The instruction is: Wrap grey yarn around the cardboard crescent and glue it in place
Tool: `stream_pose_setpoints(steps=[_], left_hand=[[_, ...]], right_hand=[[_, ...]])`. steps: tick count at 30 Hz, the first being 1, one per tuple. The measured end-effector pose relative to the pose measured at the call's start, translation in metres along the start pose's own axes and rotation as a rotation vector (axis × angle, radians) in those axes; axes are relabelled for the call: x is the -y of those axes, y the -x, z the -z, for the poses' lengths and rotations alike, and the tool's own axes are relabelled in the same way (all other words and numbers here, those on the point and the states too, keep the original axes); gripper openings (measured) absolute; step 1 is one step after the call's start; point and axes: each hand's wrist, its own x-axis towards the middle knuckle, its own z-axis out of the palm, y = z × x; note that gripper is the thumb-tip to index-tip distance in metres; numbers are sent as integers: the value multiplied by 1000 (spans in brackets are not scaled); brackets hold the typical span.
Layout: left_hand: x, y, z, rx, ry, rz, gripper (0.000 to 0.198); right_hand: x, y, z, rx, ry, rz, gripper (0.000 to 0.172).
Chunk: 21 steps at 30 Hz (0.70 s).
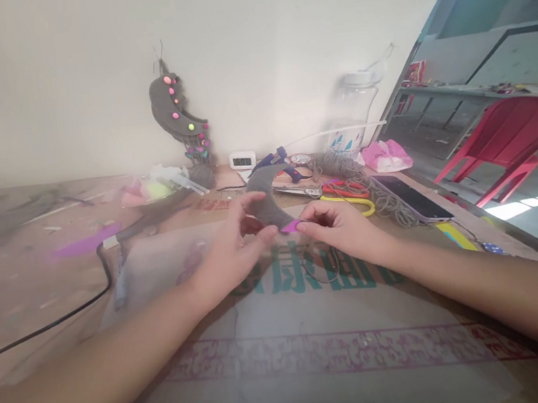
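Note:
Between both hands, raised above the table, is a crescent moon shape [269,203] wrapped in grey yarn, with a bare purple tip [291,226] at its lower end. My left hand [240,241] grips the crescent's left side, thumb near the bottom and fingers behind it. My right hand [334,224] pinches the purple tip between thumb and fingers. A thin strand of grey yarn [329,280] loops down below the right hand. Just behind the crescent lie scissors [346,195] with red and yellow handles and a blue glue gun [273,158].
A finished-looking grey crescent with pompoms [166,105] hangs against the white board. Grey yarn [339,167], a phone [412,197], a clear bottle [353,108], a pink bag [387,155] and a small digital clock [242,160] line the back and right. A black cable [103,280] crosses the left.

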Motion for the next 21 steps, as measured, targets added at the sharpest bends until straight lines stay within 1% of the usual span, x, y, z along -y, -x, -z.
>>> stream_pose_setpoints(steps=[2,3,6,7,9,11,13,14,15,17,19,21], left_hand=[[3,-3,-1,-26,105,50,66],[4,-5,-1,-15,130,85,69],[2,-6,0,58,23,158,62],[0,-6,1,53,-38,164,57],[-3,-6,2,1,-137,150,49],[-3,-8,4,-45,-157,124,46],[1,-9,5,-56,-104,127,46],[5,-10,5,-67,-58,143,47],[9,-11,5,-64,-49,191,47],[18,-13,5,-91,-14,261,51],[24,-13,5,-107,20,280,51],[27,-14,5,-109,31,279,50]], right_hand=[[2,3,-1,-92,222,169,20],[2,4,-1,-114,345,273,19],[1,7,0,-112,678,556,20],[1,8,0,-103,764,622,22],[2,9,-1,-70,883,699,26],[3,11,-3,-16,925,715,28],[5,12,-5,34,901,710,29],[6,13,-5,50,873,707,31],[7,14,-5,57,837,704,34],[9,13,-3,44,754,667,38],[10,11,0,12,662,559,34],[11,7,2,-8,556,393,29]])
